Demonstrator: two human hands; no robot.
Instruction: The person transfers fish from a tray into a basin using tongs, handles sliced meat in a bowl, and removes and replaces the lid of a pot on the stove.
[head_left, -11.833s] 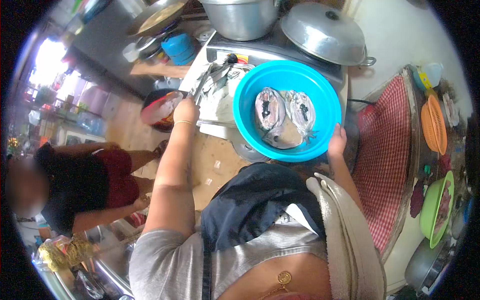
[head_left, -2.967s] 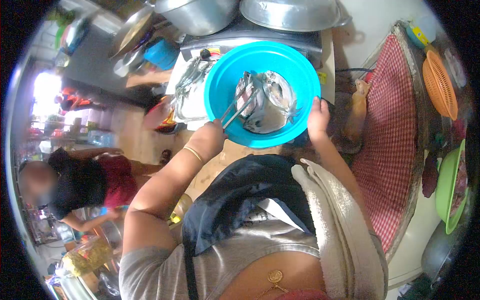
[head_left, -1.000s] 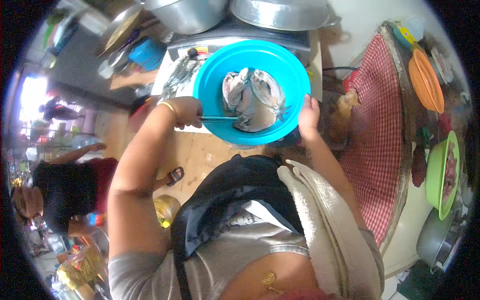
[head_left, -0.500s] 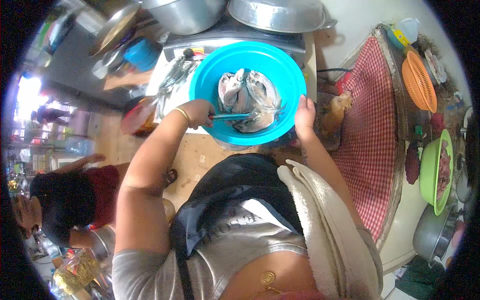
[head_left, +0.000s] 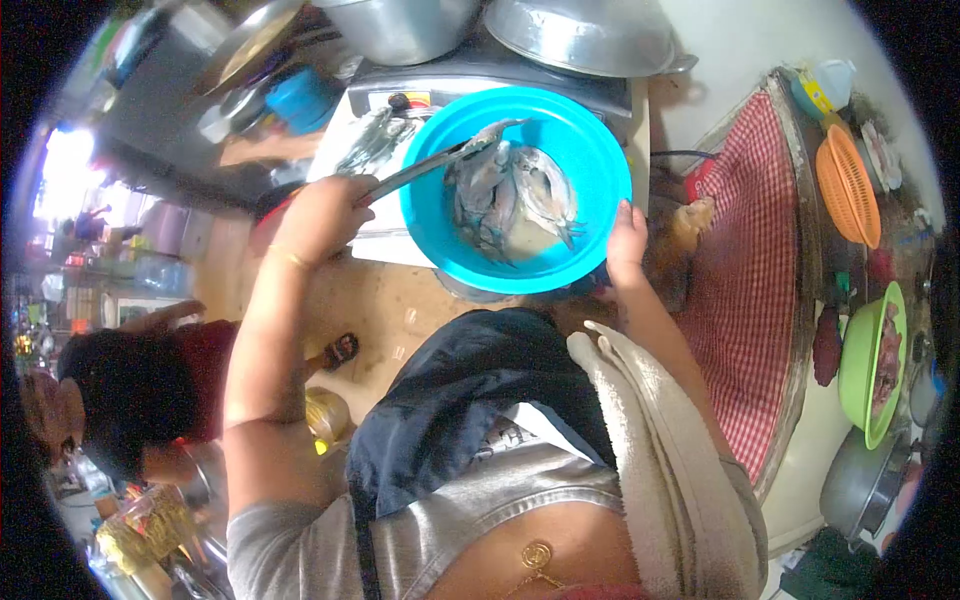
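I note left hand (head_left: 325,218) closed round long metal tongs (head_left: 415,172) gripping a slim silvery fish (head_left: 494,134) over a round blue plastic basin (head_left: 612,160), right hand (head_left: 627,242) clasping its rim; slack tongs could drop the fish.

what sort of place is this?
Most likely a kitchen, home or small eatery, can't tell which: fish in a blue basin, tongs in the left hand, a big metal pot behind.
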